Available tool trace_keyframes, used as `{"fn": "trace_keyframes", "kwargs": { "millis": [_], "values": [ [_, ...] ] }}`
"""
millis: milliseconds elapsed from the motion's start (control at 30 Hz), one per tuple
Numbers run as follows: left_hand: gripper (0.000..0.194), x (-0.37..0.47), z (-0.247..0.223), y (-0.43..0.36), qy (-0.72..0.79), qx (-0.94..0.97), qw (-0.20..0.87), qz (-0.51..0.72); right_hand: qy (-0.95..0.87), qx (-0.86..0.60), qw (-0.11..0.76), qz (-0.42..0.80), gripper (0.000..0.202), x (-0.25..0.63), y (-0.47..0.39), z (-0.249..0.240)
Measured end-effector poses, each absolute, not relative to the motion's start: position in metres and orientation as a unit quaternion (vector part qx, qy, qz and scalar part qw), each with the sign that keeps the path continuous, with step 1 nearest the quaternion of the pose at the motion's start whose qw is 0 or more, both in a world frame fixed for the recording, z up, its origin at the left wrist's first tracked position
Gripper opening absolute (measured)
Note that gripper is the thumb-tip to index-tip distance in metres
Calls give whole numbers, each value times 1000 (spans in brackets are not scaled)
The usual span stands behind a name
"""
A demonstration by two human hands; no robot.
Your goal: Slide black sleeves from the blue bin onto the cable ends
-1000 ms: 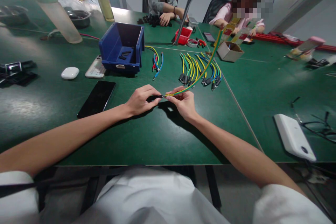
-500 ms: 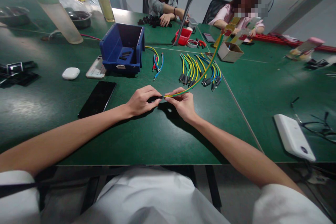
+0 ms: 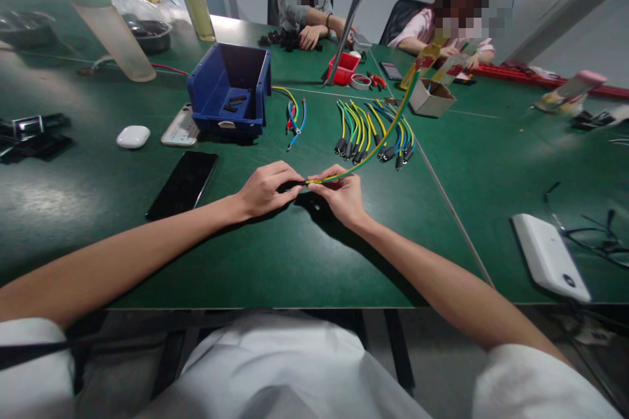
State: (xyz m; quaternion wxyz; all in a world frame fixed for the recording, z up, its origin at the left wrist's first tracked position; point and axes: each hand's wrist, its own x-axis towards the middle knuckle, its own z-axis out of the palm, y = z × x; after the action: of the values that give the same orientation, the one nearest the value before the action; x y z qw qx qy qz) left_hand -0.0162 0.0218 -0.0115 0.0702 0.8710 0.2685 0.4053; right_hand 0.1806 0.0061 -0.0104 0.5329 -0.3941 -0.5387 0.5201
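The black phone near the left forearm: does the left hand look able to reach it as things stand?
Probably yes: the phone lies close to the left hand, and nothing visible stands between them. That hand pinches a black piece, though, so it would likely need to let go first.

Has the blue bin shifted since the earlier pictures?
No. Judged against the metal pole, the blue bin stands in the same spot on the green table, with no visible slide or turn.
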Motion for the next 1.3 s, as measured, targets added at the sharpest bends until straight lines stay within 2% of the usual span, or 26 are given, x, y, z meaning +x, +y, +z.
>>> {"fn": "trace_keyframes", "kwargs": {
  "millis": [1033, 1300],
  "values": [
    [14, -17, -11, 22, 273, 881, 81, 377, -592, -409, 487, 495, 26, 187, 9, -13],
    [13, -18, -12, 24, 289, 876, 81, 377, -552, -404, 543, 487, 31, 193, 12, -10]
  ]
}}
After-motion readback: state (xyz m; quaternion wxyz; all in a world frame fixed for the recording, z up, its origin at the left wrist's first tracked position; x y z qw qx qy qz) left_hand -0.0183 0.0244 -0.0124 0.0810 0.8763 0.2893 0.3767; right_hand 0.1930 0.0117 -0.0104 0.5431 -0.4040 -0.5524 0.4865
